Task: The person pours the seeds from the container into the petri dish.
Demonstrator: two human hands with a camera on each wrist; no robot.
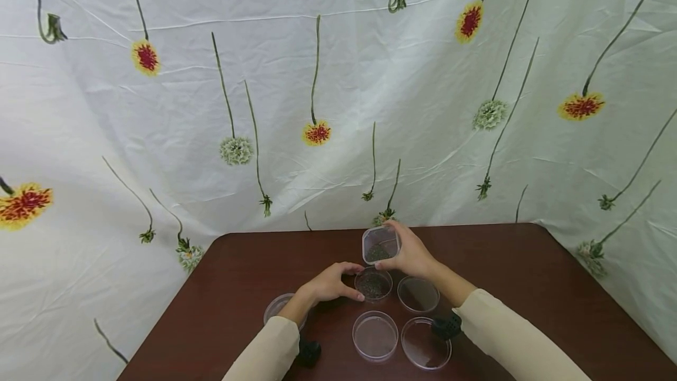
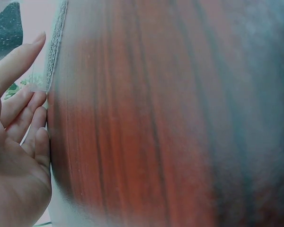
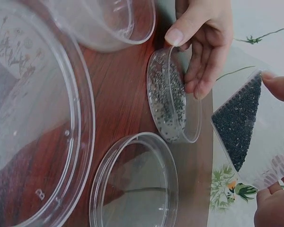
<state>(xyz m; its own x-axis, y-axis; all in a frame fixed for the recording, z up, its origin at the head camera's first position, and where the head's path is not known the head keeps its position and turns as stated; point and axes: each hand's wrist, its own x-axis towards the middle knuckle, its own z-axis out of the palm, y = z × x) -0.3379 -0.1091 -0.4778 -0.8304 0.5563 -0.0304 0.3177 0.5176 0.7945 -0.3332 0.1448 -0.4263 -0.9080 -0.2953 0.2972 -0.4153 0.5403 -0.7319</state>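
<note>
My right hand (image 1: 415, 251) grips a small clear square plastic box (image 1: 372, 240) by its sides, raised and tilted just beyond a round petri dish (image 1: 373, 297). Fine black granules (image 3: 240, 124) lie heaped in one corner of the box. The petri dish has dark granules scattered over its bottom and sits on the table. My left hand (image 1: 330, 283) holds this dish at its left rim, thumb on the near side and fingers on the far side. Only the dish's edge shows in the left wrist view, beside the left fingers (image 2: 35, 99).
More clear round dishes stand on the brown table (image 1: 238, 287): one (image 1: 418, 310) right of the granule dish, one (image 1: 375, 359) nearer, one (image 1: 418, 366) at near right. Another dish (image 1: 272, 308) is partly behind the left forearm. A flowered white cloth (image 1: 275, 75) hangs behind.
</note>
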